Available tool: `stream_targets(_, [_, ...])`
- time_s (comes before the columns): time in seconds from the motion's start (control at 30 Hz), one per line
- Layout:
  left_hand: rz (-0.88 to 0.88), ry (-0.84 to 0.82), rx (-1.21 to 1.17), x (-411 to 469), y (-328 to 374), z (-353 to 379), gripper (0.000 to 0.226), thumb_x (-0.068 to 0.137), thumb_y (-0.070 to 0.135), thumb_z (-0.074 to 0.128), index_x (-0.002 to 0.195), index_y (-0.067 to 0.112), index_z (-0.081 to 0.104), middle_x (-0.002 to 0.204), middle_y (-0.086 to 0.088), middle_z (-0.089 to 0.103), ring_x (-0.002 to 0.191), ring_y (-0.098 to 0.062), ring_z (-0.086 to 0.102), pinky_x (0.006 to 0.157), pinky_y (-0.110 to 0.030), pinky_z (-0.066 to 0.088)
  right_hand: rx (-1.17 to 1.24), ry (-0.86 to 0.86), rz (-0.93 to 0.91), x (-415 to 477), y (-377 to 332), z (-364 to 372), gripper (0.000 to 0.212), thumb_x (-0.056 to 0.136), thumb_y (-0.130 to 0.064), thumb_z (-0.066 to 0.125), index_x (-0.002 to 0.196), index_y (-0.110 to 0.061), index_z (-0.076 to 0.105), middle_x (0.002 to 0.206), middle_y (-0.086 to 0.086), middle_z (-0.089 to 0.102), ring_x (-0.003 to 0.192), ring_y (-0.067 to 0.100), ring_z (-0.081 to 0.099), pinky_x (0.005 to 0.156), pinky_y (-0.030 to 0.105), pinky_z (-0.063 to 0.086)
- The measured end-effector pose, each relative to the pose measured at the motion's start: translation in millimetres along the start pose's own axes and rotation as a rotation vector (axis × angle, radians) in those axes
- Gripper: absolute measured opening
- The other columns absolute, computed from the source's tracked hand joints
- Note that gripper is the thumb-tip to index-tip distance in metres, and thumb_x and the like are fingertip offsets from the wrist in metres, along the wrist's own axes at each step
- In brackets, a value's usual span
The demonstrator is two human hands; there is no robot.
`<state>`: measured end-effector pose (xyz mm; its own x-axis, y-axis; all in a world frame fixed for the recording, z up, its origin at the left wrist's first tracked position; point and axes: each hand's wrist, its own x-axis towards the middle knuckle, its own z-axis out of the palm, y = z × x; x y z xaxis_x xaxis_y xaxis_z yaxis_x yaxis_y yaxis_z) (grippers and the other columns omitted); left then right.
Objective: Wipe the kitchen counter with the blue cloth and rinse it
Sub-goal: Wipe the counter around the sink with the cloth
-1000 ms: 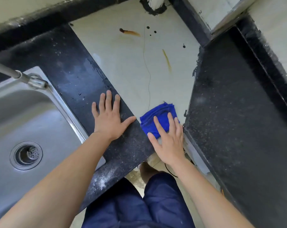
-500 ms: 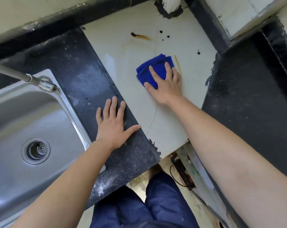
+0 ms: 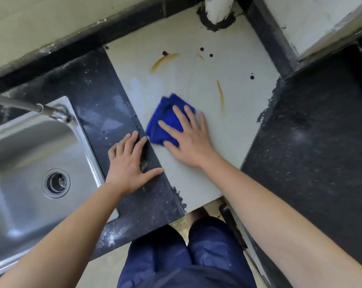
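Blue cloth [image 3: 165, 121] has slid back near and left across the pale surface [image 3: 238, 132], pressed under the flat, unclenched right grip [image 3: 191, 140]. Yellow streaks [image 3: 220, 96] remain farther off, so wiping looks unfinished; the left grip [image 3: 127, 166] rests released on the dark strip.

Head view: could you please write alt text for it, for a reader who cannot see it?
A person's right hand presses a blue cloth flat on a pale counter panel, while the left hand rests flat on the black counter beside a steel sink. Yellow-brown streaks and dark spots mark the panel beyond the cloth.
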<state>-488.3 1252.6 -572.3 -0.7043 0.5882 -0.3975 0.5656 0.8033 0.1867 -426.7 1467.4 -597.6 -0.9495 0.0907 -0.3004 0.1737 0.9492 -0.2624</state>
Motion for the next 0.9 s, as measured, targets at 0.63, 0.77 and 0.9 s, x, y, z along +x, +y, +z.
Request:
stream_targets(0.63, [-0.274,-0.060,-0.098,101.4,26.7,-46.0,0.152,0.046,0.088,0.068,0.156,0.018,-0.009,0.165,0.001,-0.016,0.152,-0.020,-0.011,0.123,-0.051,0.004,0.045,0.047,0.109,0.1,61.3,-18.4,0.063,0.099,-0.058,0.034,0.157,-0.038,0.021,0.167,0.013,0.000,0.152,0.039,-0.005,0.122,0.055,-0.003])
stream_targets(0.77, [-0.268,-0.059,-0.130,97.4,23.8,-45.6,0.151,0.045,0.091,0.065,0.156,0.022,-0.009,0.165,0.004,-0.016,0.152,-0.018,-0.012,0.123,-0.050,0.003,-0.018,0.004,0.010,-20.9,121.2,-33.4,0.065,0.093,-0.069,0.035,0.153,-0.047,0.026,0.168,0.005,0.006,0.154,0.032,0.003,0.123,0.052,-0.004])
stream_targets(0.9, [-0.265,-0.065,-0.131,100.4,24.0,-48.1,0.150,0.045,0.092,0.064,0.156,0.024,-0.011,0.165,0.005,-0.017,0.152,-0.019,-0.013,0.122,-0.049,0.002,0.045,0.082,0.310,42.4,165.0,-69.9,0.068,0.093,-0.072,0.033,0.154,-0.047,0.021,0.167,0.009,0.002,0.151,0.036,0.003,0.123,0.051,-0.001])
